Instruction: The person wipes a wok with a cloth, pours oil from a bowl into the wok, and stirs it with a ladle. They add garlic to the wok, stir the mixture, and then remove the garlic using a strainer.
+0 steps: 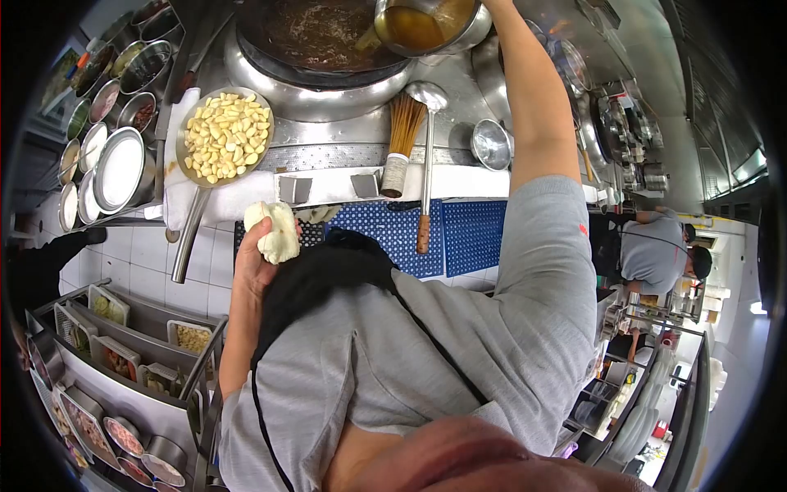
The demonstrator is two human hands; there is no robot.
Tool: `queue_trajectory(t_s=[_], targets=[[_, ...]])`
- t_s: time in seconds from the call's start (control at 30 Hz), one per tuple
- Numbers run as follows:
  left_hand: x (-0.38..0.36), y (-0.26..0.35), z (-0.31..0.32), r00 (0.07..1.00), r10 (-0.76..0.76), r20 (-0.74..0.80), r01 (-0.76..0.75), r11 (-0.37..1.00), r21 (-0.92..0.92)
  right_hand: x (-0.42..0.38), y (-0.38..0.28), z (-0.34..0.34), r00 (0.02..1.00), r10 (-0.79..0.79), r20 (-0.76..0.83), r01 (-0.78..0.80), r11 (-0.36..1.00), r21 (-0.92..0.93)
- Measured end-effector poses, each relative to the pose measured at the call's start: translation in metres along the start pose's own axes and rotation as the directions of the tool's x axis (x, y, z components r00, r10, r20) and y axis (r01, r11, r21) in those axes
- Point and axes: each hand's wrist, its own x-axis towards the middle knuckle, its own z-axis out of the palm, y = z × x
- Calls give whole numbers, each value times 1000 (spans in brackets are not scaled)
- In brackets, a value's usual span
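Note:
My left hand is closed around a bunched white cloth, below the stove's front edge. My right arm reaches up to the top edge of the view, where only a small part of my right hand shows at a metal bowl's rim; its fingers are cut off. That metal bowl is tilted over the wok and contains amber-brown liquid. At its lip, some amber liquid runs toward the wok, which contains dark brown liquid with pale bits or foam.
Left of the wok, a long-handled strainer or pan carries pale garlic cloves. A bamboo brush, a ladle and a small metal bowl lie along the stove front. Seasoning bowls stand left. Another person is at right.

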Motion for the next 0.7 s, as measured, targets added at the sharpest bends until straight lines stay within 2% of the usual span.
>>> queue_trajectory(t_s=[0.03, 0.13, 0.23, 0.33, 0.37, 0.4, 0.43, 0.47, 0.5, 0.6, 0.67, 0.7], targets=[[0, 1, -1, 1000, 5, -2, -5, 1000, -11, 1, -3, 2, 999, -46, -8, 46, 999, -17], [-3, 4, 1, 999, 17, -30, -17, 1000, 15, -3, -20, -10, 999, -28, 37, 27, 999, 17], [-9, 9, 2, 993, 95, -73, -87, 990, 107, -4, -25, -19, 998, 15, 67, -16, 1000, 13], [-22, 32, -4, 973, 188, -138, -138, 942, 307, -7, -15, -21, 989, 144, 36, -148, 981, 124], [-25, 37, -7, 955, 252, -157, -184, 918, 351, -11, -12, -18, 973, 226, -44, -219, 969, 116], [-28, 44, -11, 932, 316, -174, -227, 888, 400, -6, -4, -14, 957, 291, 12, -291, 954, 67], [-31, 51, -14, 907, 377, -188, -262, 854, 449, -21, -19, -44, 928, 340, 152, -356, 929, 96], [-36, 57, 3, 860, 449, -242, -334, 854, 398, -31, -23, -53, 921, 374, 111, -384, 919, 86], [-37, 61, -1, 857, 457, -240, -337, 848, 409, -9, 31, -12, 924, 369, 100, -382, 885, 266], [-36, 70, -13, 856, 447, -260, -325, 856, 402, -8, 55, 0, 853, 504, 136, -497, 705, 505], [-32, 67, -26, 862, 441, -251, -332, 864, 379, -3, 81, 14, 842, 485, 236, -501, 542, 674], [-29, 66, -22, 857, 450, -251, -349, 865, 360, -9, 77, 8, 825, 512, 239, -515, 505, 692]])
